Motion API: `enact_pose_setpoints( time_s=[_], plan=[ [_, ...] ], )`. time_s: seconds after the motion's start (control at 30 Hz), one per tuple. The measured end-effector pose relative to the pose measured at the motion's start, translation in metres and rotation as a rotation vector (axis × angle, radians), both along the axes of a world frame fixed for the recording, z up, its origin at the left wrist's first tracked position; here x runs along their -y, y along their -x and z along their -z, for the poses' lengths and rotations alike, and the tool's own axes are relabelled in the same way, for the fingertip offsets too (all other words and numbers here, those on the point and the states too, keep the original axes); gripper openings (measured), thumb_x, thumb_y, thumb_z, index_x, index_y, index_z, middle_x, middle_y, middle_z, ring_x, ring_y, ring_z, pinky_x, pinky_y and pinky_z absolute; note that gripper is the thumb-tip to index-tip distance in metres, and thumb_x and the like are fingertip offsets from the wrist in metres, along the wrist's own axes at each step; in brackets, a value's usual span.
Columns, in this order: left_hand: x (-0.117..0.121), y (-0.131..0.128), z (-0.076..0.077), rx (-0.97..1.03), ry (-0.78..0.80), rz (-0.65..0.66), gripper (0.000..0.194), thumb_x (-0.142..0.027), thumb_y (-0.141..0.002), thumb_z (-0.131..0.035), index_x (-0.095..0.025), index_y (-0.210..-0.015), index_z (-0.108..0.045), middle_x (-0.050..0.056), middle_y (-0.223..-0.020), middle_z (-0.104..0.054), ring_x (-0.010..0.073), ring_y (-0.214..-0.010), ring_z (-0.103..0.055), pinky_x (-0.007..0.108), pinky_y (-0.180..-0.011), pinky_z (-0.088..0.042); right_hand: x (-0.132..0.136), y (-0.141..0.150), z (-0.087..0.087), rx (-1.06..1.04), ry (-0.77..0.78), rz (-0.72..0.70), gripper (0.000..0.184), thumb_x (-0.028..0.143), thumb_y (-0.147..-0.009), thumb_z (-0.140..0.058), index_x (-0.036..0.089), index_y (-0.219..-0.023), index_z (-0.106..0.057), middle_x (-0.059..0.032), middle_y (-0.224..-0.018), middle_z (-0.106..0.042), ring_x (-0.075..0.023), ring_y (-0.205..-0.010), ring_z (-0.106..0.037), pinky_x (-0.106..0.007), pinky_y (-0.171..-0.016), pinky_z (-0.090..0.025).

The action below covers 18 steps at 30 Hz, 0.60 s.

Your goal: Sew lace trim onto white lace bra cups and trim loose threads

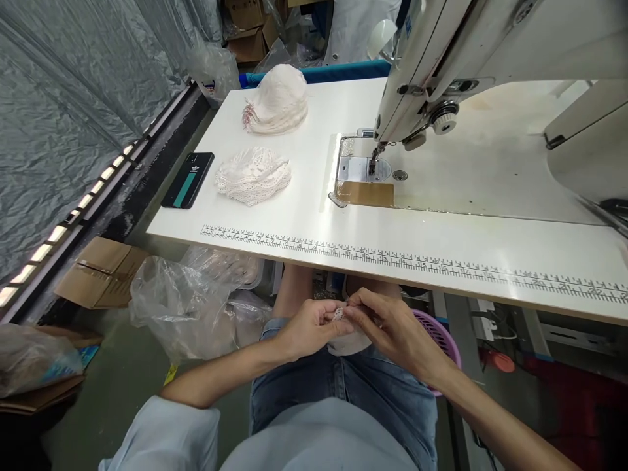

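Cloth piece (347, 344), pale, with a lace edge (338, 314); located above the lap, just in front of the table (304, 216). Condition of hands: left hand (305, 329) closed in a pinch on the lace edge; right hand (397, 327) with thumb and forefinger pinched at the same edge, its other fingers curled; exactly how much cloth lies under them cannot be told.

Handling, as judged: light, soft and limp, unlikely to slip from dry fingertips; openwork probably the fragile part, apt to snag or stretch. Best hold: the denser cloth beside the lace, lightly, between thumb and forefinger of each hand.

Related stock: lace bundle (253, 175) and pale cloth bundle (282, 101), both on the table, left of the sewing machine (417, 85).

Marks and writing: dark phone (188, 180) with green stripe, white trefoil logo and small lettering that appears to read "adidas"; printed ruler scale (373, 254) along the table's front edge, figures 10 and 12 readable; blue mark on the machine head, illegible
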<state>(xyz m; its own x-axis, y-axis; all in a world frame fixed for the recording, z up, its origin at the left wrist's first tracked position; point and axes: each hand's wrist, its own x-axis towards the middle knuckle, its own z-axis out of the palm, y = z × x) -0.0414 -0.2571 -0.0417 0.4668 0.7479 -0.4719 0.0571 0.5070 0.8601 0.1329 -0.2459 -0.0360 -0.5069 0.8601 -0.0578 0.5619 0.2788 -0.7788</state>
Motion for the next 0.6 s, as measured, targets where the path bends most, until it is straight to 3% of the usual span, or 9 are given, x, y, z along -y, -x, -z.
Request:
enact_pose_setpoints(
  time_s=[0.13,0.33,0.43,0.53,0.6],
  plan=[
    [-0.003,0.0,-0.001,0.028,-0.023,-0.003,0.045,-0.044,-0.076,-0.065,-0.01,-0.106,-0.063,0.004,-0.082,-0.061,0.0112,-0.072,-0.052,0.022,-0.067,-0.039,-0.003,-0.001,0.0,-0.078,0.045,0.007,0.025,0.034,-0.095,-0.037,0.02,-0.079,-0.05,-0.0015,-0.07,-0.054,-0.0143,-0.062,-0.049,-0.024,-0.05,-0.032],
    [-0.003,0.0,0.003,0.019,-0.038,-0.005,0.045,-0.036,-0.074,-0.068,-0.012,-0.111,-0.062,0.0,-0.074,-0.058,0.0085,-0.065,-0.049,0.02,-0.062,-0.037,-0.006,0.002,0.005,-0.132,0.041,0.035,0.021,0.03,-0.095,-0.04,0.021,-0.079,-0.049,-0.0017,-0.077,-0.052,-0.0149,-0.069,-0.05,-0.026,-0.059,-0.037],
    [-0.001,-0.002,0.005,-0.005,-0.093,-0.023,0.041,-0.036,-0.078,-0.064,-0.013,-0.112,-0.061,0.001,-0.08,-0.061,0.0095,-0.068,-0.051,0.02,-0.064,-0.039,-0.005,0.006,0.009,-0.132,0.023,0.055,0.019,0.029,-0.094,-0.04,0.021,-0.079,-0.048,-0.0021,-0.078,-0.051,-0.0154,-0.071,-0.05,-0.027,-0.061,-0.039],
    [0.001,-0.003,0.006,-0.03,-0.115,-0.068,0.037,-0.04,-0.082,-0.058,-0.01,-0.102,-0.065,0.003,-0.083,-0.063,0.0124,-0.075,-0.055,0.022,-0.068,-0.041,-0.003,0.011,0.012,-0.07,-0.084,0.062,0.018,0.027,-0.094,-0.04,0.02,-0.08,-0.048,-0.003,-0.078,-0.051,-0.0156,-0.069,-0.05,-0.027,-0.061,-0.039],
    [0.002,-0.002,0.008,-0.014,-0.086,-0.135,0.038,-0.043,-0.082,-0.058,-0.009,-0.099,-0.065,0.005,-0.085,-0.064,0.0148,-0.081,-0.057,0.023,-0.073,-0.043,-0.001,0.013,0.014,0.044,-0.27,0.071,0.015,0.024,-0.094,-0.04,0.019,-0.082,-0.049,-0.005,-0.08,-0.054,-0.0178,-0.072,-0.052,-0.031,-0.065,-0.04]
  ],
)
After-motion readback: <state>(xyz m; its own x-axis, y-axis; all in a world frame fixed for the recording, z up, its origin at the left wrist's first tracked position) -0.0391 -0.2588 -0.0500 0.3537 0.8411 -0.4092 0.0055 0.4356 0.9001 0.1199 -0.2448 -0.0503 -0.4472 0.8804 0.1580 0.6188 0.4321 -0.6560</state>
